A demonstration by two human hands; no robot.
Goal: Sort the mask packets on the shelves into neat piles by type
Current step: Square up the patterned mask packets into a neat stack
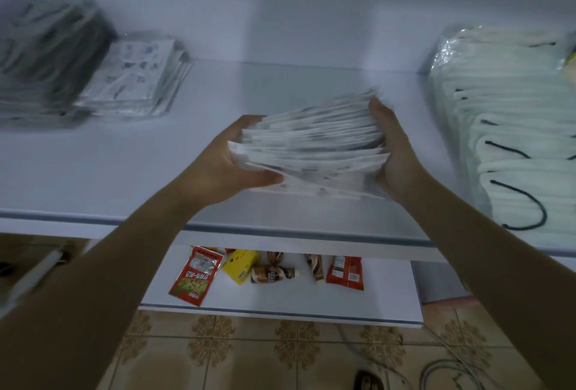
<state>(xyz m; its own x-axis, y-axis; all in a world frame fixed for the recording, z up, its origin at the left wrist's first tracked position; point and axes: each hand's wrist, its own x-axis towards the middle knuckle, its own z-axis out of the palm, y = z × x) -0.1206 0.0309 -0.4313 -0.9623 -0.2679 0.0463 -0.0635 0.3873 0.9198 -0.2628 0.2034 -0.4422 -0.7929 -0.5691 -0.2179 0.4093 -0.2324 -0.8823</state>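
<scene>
**While two hands clamp a fanned stack, sorted piles flank it**

Where the upper shelf (pixel 124 171) is bare in the middle, the left hand (pixel 237 159) and right hand (pixel 396 152) press in on opposite ends of a stack of mask packets (pixel 314 143), fingers curled round its edges. The packets are white with dark print, too blurred to read. I cannot tell whether the stack touches the shelf.

At far left lies a dark pile (pixel 46 56), with clear packets (pixel 134 78) printed in blue just beside it. At right sit white masks (pixel 514 127) with black ear loops.

On the lower shelf (pixel 311 299), a red sachet (pixel 194 276) carries Chinese characters. A yellow box (pixel 240 266) and a brown sachet (pixel 272 274) have lettering I cannot make out.
</scene>
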